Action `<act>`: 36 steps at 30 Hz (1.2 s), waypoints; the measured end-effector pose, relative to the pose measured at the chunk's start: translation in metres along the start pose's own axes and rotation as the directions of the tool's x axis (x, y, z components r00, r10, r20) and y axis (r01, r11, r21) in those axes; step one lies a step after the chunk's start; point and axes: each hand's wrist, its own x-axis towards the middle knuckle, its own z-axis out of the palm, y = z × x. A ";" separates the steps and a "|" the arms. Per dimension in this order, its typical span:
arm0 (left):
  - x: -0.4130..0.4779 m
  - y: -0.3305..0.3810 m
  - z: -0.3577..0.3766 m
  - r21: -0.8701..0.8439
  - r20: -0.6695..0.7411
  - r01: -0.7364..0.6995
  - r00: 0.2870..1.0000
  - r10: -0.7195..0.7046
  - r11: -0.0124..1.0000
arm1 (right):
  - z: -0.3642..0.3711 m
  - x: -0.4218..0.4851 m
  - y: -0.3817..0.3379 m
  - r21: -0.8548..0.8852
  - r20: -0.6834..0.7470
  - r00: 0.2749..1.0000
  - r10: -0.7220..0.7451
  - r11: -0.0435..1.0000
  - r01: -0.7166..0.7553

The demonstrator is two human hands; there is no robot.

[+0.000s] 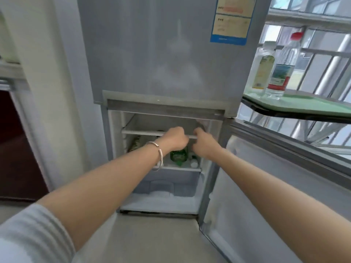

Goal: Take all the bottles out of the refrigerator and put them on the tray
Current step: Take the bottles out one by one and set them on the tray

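Note:
The refrigerator (pixel 163 54) has its lower door (pixel 275 186) swung open to the right. Both my hands reach into the middle shelf. My left hand (pixel 175 138), with a bracelet on the wrist, is curled just above a green bottle (pixel 178 156) lying on that shelf. My right hand (pixel 204 144) is beside it, fingers hidden inside the compartment. Another bottle (pixel 135 144) leans at the shelf's left. White caps (pixel 194 164) show at the right. The green tray (pixel 303 105) holds a yellow-labelled bottle (pixel 263 73) and a red-capped water bottle (pixel 281 73).
A white wire shelf edge (pixel 142 132) crosses just above my hands. The bottom drawer (pixel 161 198) is frosted. A white wall (pixel 47 92) and dark cabinet (pixel 17 149) stand at the left. Window railings (pixel 326 73) lie behind the tray's dark table edge (pixel 284 115).

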 end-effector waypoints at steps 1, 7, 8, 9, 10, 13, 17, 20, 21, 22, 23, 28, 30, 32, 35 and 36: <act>0.010 -0.020 0.010 0.005 0.017 0.021 1.000 -0.021 1.000 | 0.021 0.009 0.001 -0.019 0.040 0.999 -0.008 1.000 0.009; 0.065 -0.117 0.067 0.059 0.089 0.126 0.987 -0.131 0.990 | 0.125 0.056 0.009 -0.213 0.214 0.977 0.010 0.976 0.037; 0.071 -0.125 0.073 0.053 0.069 0.143 0.987 -0.146 0.988 | 0.134 0.061 0.012 -0.247 0.215 0.977 0.015 0.968 0.040; 0.077 -0.132 0.081 0.048 0.068 0.158 0.985 -0.161 0.986 | 0.144 0.067 0.015 -0.264 0.216 0.976 0.013 0.963 0.045; 0.084 -0.140 0.088 0.064 0.075 0.160 0.984 -0.164 0.985 | 0.155 0.074 0.017 -0.273 0.216 0.976 0.017 0.961 0.044; 0.104 -0.158 0.112 0.056 0.059 0.228 0.971 -0.231 0.972 | 0.176 0.091 0.026 -0.282 0.231 0.972 0.046 0.959 0.022; 0.130 -0.171 0.133 0.025 0.043 0.351 0.935 -0.352 0.936 | 0.193 0.107 0.037 -0.289 0.259 0.963 0.075 0.957 0.004; 0.145 -0.172 0.142 0.001 0.003 0.394 0.919 -0.394 0.919 | 0.202 0.113 0.045 -0.271 0.263 0.962 0.071 0.963 0.003; 0.149 -0.170 0.143 -0.003 -0.008 0.405 0.914 -0.405 0.914 | 0.204 0.114 0.047 -0.266 0.263 0.962 0.068 0.964 0.005; 0.154 -0.168 0.145 -0.034 -0.008 0.425 0.905 -0.425 0.905 | 0.206 0.114 0.048 -0.264 0.265 0.962 0.067 0.965 0.005; 0.156 -0.166 0.145 -0.092 0.003 0.447 0.894 -0.448 0.890 | 0.207 0.114 0.049 -0.263 0.264 0.962 0.067 0.965 0.005; 0.161 -0.159 0.143 -0.175 0.010 0.499 0.863 -0.505 0.849 | 0.207 0.112 0.054 -0.290 0.268 0.959 0.091 0.957 -0.010; 0.158 -0.156 0.138 -0.132 -0.003 0.466 0.882 -0.470 0.875 | 0.205 0.111 0.053 -0.295 0.264 0.959 0.098 0.955 -0.016; 0.153 -0.151 0.130 -0.078 -0.047 0.413 0.908 -0.417 0.907 | 0.201 0.110 0.052 -0.297 0.257 0.960 0.109 0.954 -0.028; 0.143 -0.142 0.110 -0.073 -0.078 0.368 0.925 -0.373 0.927 | 0.193 0.105 0.045 -0.300 0.262 0.957 0.123 0.953 -0.040; 0.139 -0.140 0.102 -0.076 -0.094 0.349 0.930 -0.355 0.934 | 0.191 0.103 0.043 -0.300 0.263 0.956 0.129 0.953 -0.046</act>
